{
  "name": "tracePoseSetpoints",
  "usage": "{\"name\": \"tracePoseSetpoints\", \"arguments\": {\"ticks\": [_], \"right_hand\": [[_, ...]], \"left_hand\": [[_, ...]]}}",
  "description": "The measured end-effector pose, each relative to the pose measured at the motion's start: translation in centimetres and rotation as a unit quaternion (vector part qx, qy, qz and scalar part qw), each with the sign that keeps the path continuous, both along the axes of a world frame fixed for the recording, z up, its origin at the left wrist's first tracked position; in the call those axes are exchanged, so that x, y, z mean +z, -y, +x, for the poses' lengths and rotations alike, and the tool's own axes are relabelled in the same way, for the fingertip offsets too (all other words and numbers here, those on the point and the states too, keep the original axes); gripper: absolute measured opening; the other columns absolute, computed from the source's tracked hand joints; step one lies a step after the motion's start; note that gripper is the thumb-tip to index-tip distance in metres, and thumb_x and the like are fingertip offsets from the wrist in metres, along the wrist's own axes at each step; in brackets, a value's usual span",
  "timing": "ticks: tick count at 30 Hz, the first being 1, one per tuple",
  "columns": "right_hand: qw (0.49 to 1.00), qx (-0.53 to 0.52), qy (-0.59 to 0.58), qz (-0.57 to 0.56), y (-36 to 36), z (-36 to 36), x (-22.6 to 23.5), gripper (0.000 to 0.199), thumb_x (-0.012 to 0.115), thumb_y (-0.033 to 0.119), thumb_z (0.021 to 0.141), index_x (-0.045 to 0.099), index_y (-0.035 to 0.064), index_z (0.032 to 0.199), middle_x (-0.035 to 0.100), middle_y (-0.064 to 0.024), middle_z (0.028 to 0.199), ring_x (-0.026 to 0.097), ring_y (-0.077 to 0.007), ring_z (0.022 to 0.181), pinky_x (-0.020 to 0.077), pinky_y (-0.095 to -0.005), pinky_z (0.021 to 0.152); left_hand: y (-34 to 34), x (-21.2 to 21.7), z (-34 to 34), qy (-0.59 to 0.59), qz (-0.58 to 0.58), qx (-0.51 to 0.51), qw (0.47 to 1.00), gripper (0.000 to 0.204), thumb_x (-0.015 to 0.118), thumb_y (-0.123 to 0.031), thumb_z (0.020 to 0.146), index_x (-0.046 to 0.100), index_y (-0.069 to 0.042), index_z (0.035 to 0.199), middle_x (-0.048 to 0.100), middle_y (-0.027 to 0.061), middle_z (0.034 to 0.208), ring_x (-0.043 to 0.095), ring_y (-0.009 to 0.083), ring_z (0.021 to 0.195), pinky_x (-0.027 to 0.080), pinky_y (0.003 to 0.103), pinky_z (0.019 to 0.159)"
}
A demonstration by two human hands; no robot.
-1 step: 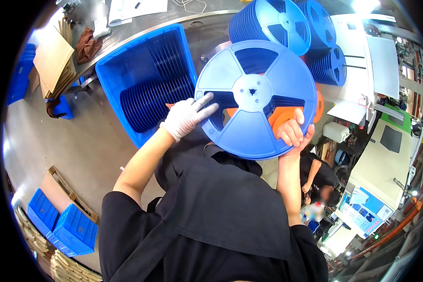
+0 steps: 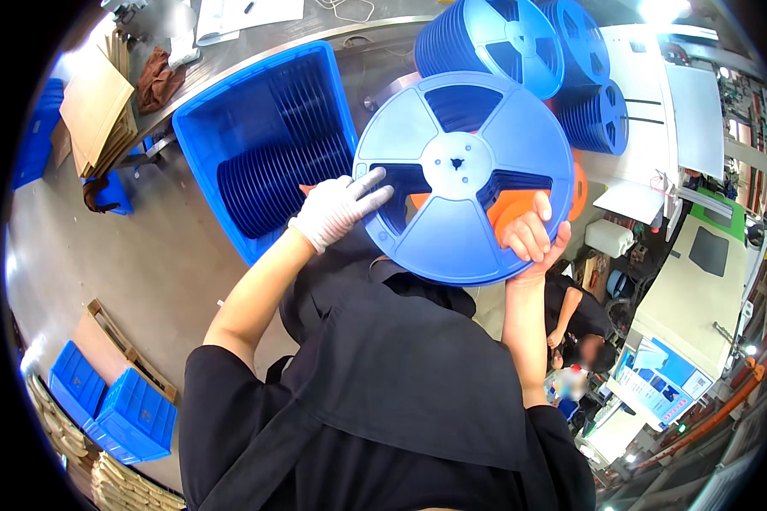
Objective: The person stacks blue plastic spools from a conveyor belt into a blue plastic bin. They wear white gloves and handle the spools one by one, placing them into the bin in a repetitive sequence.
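A large blue plastic reel [image 2: 464,234], with a pale round hub and open windows, faces me in front of my chest. More blue discs show through its windows, stacked behind it. My left hand [image 2: 331,213], in a white glove, grips the reel's left edge with fingers laid over its face; its thumb is hidden. At the lower right my bare right hand [image 2: 533,241] wraps the rim, fingers curled through a window. Behind the reel an orange part [image 2: 578,192] peeks out. To the left, a blue bin [image 2: 220,115] holds rows of dark blue discs [image 2: 277,187].
Stacked blue reels [image 2: 516,43] stand on the far right of the metal table [image 2: 392,12]. Cardboard sheets [image 2: 98,111] and a brown cloth [image 2: 159,81] lie at the far left. Blue crates [image 2: 136,417] sit on the floor. A co-worker's arm [image 2: 564,317] shows near a machine [image 2: 690,281] at right.
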State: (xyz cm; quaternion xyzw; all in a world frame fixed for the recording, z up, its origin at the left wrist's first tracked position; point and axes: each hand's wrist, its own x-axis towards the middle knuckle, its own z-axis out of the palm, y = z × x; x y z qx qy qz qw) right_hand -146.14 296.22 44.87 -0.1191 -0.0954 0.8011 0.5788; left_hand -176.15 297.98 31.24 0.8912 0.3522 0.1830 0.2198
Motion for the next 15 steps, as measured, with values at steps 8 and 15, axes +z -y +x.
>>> {"name": "tracePoseSetpoints", "arguments": {"ticks": [8, 15], "right_hand": [[0.991, 0.008, 0.128, -0.036, -1.6, 0.0, 0.4, 0.047, 0.057, 0.039, 0.093, 0.046, -0.0004, 0.117, 0.053, -0.0045, 0.068, 0.053, -0.0134, 0.058, 0.0427, -0.0265, 0.054], [0.958, -0.063, 0.245, -0.136, -1.0, 0.6, -1.9, 0.037, 0.050, 0.038, 0.097, 0.057, 0.0041, 0.110, 0.046, -0.0013, 0.070, 0.042, -0.0129, 0.062, 0.0382, -0.0298, 0.061]], "left_hand": [[1.2, -0.5, -0.3, 0.046, -0.070, -0.020, 0.996, 0.052, 0.061, -0.002, 0.070, 0.053, -0.013, 0.121, 0.054, 0.0144, 0.129, 0.063, 0.0298, 0.083, 0.053, 0.038, 0.072], [4.5, -0.6, -3.4, 0.450, -0.600, 0.063, 0.658, 0.030, 0.062, -0.021, 0.091, 0.059, 0.000, 0.113, 0.064, 0.0141, 0.113, 0.062, 0.0255, 0.104, 0.047, 0.039, 0.096]]}}
